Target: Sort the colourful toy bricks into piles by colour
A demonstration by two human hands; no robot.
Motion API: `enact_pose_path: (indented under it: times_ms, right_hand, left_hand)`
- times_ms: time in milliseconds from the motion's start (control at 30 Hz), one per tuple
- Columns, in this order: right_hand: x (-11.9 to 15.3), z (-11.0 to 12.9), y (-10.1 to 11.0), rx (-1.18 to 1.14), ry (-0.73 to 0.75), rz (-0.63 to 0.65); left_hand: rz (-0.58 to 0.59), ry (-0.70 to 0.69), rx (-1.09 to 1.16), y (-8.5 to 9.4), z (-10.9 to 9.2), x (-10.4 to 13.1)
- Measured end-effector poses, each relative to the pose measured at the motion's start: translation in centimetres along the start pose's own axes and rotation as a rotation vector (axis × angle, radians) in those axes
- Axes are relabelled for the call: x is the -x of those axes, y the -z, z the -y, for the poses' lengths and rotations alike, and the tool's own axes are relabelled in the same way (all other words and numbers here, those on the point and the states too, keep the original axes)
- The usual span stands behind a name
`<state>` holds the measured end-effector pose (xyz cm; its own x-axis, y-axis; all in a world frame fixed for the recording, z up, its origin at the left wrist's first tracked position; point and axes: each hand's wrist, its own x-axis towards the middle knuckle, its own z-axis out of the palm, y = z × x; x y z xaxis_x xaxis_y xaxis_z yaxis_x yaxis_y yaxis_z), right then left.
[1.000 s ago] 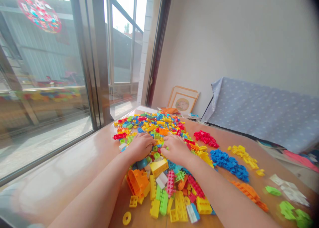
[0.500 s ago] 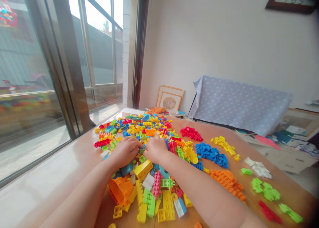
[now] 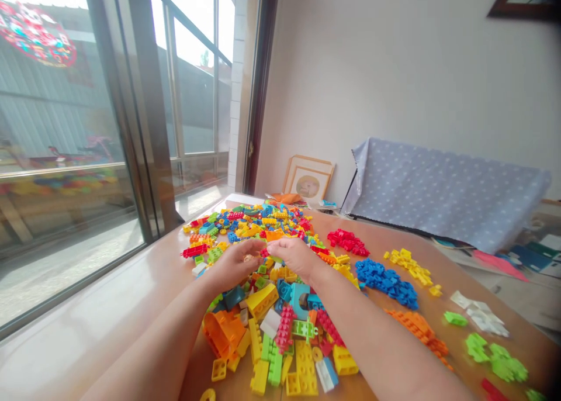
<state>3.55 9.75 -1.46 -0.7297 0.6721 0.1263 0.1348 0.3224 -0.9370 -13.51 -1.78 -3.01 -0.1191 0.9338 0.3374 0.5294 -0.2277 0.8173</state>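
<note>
Over the big pile of mixed toy building bricks (image 3: pixel 305 363), my left hand (image 3: pixel 239 262) hovers with fingers curved and thumb apart. I see nothing gripped in it. My right hand (image 3: pixel 293 256) is close beside it, fingertips pinched together and almost meeting the left fingers. A small reddish bit shows between the two hands, too small to tell whether it is held. Under the hands lie a yellow block (image 3: pixel 262 300), a teal arch brick (image 3: pixel 300 298) and a pink studded brick (image 3: pixel 285 326). An orange hollow piece (image 3: pixel 225 335) rests nearer to me.
Sorted heaps lie on the table's right: red bricks (image 3: pixel 348 242), blue bricks (image 3: pixel 386 283), yellow bricks (image 3: pixel 409 266), orange bricks (image 3: pixel 421 332), white bricks (image 3: pixel 481 314) and green bricks (image 3: pixel 499 357). A glass window (image 3: pixel 52 120) borders the left. A dotted cloth (image 3: pixel 447 193) hangs behind.
Both hands have lifted slightly from the pile and drawn together, the right fingertips now pinched. The camera view has shifted a little to the left.
</note>
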Motion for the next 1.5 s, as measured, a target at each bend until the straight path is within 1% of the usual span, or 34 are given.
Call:
enact_pose_path:
  times_ms: [67,167,233,300,367,433,533,600,667,733,900,1033,1167,1300,1367,1433,1500]
  right_hand:
    - [0.3,0.4,0.0,-0.131,-0.034,0.017]
    - [0.6,0.8,-0.2,-0.179,-0.056,0.03]
    - [0.7,0.9,-0.3,-0.149,-0.059,0.019]
    - [0.8,1.0,-0.4,-0.086,-0.048,-0.026]
    - [0.8,1.1,-0.4,-0.022,-0.015,-0.086]
    - [0.8,1.4,-0.4,0.012,0.048,-0.115]
    - [0.8,1.9,-0.6,0.065,0.135,-0.093]
    - [0.8,2.1,-0.8,0.107,0.162,-0.08]
    - [0.7,2.0,-0.9,0.087,0.168,-0.078]
    - [0.7,1.8,-0.8,-0.004,0.134,-0.08]
    - [0.6,1.0,0.4,-0.233,-0.077,-0.121]
    - [0.6,0.4,1.7,-0.385,-0.153,-0.145]
    - [0.9,-0.3,2.9,-0.448,-0.172,-0.158]
    - [1.4,-0.8,3.9,-0.442,-0.178,-0.174]
    - [1.5,-1.1,4.4,-0.444,-0.18,-0.189]
    - [1.4,-1.4,5.2,-0.433,-0.181,-0.24]
    - [0.9,-1.6,6.5,-0.412,-0.178,-0.317]
  left_hand:
    - [0.019,0.014,0.109,-0.2,-0.8,0.2]
    - [0.004,0.018,0.16,-0.5,-1.5,0.3]
    - [-0.008,0.022,0.179,-0.5,-1.5,0.2]
    - [-0.017,0.029,0.198,-0.6,-1.3,0.2]
    - [-0.019,0.038,0.198,-0.5,-1.0,0.1]
    - [-0.013,0.05,0.191,-0.5,-0.8,0.0]
    - [0.009,0.056,0.221,-0.4,-0.8,0.0]
    - [0.023,0.059,0.253,-0.5,-0.9,0.0]
    - [0.02,0.07,0.284,-0.6,-1.0,0.0]
    - [0.009,0.079,0.324,-0.6,-1.1,0.1]
    - [-0.006,0.096,0.391,-0.6,-0.9,0.1]
    - [0.01,0.101,0.387,-0.5,-0.7,0.1]
    - [-0.022,0.067,0.313,-0.5,-0.5,0.1]
    - [-0.115,0.04,0.084,-0.3,0.0,0.0]
    - [-0.137,0.014,-0.01,-0.2,0.4,-0.1]
    - [-0.14,-0.005,-0.069,-0.1,0.7,-0.2]
    - [-0.142,-0.004,-0.097,0.0,0.7,-0.2]
